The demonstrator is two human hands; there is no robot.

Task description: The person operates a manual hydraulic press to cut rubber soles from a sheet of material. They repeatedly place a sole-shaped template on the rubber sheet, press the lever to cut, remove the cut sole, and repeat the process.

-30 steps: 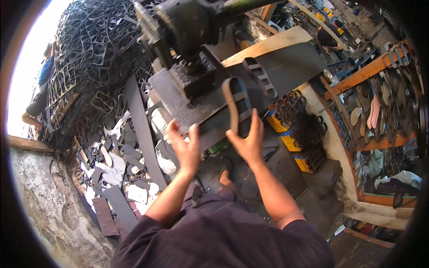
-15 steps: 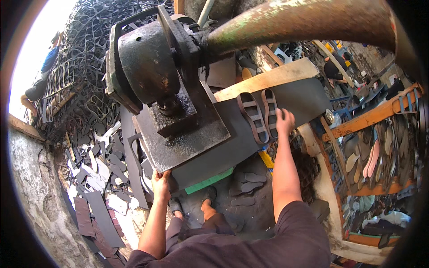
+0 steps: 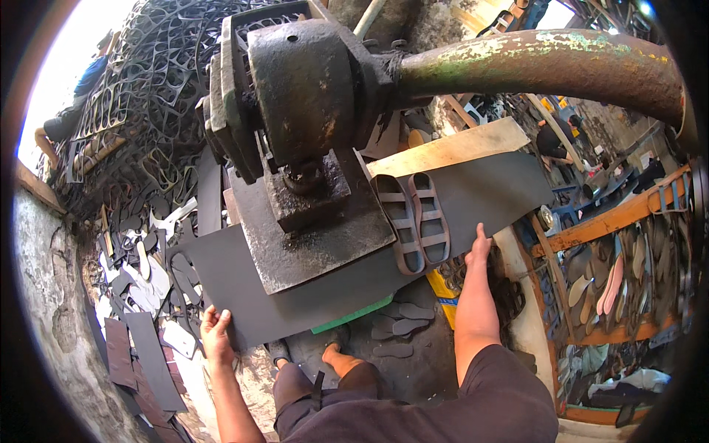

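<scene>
A long dark grey rubber sheet [image 3: 244,288] lies under the rusty press head [image 3: 310,221] of a heavy machine. My left hand [image 3: 216,334] grips the sheet's near left edge. My right hand [image 3: 478,247] rests on the sheet's near right edge, fingers on it. Two sole-shaped metal cutting dies [image 3: 412,220] lie side by side on the sheet, just left of my right hand and right of the press head.
A thick rusty green arm [image 3: 546,63] of the machine crosses the top right. A big heap of cut-out rubber scrap [image 3: 148,96] rises at the left. Cut soles [image 3: 402,325] lie on the floor by my feet. A rack with soles [image 3: 620,273] stands at the right.
The view has moved closer under the press head. My left hand went from below the sheet's edge to gripping it; my right hand dropped from the dies to the sheet's near edge.
</scene>
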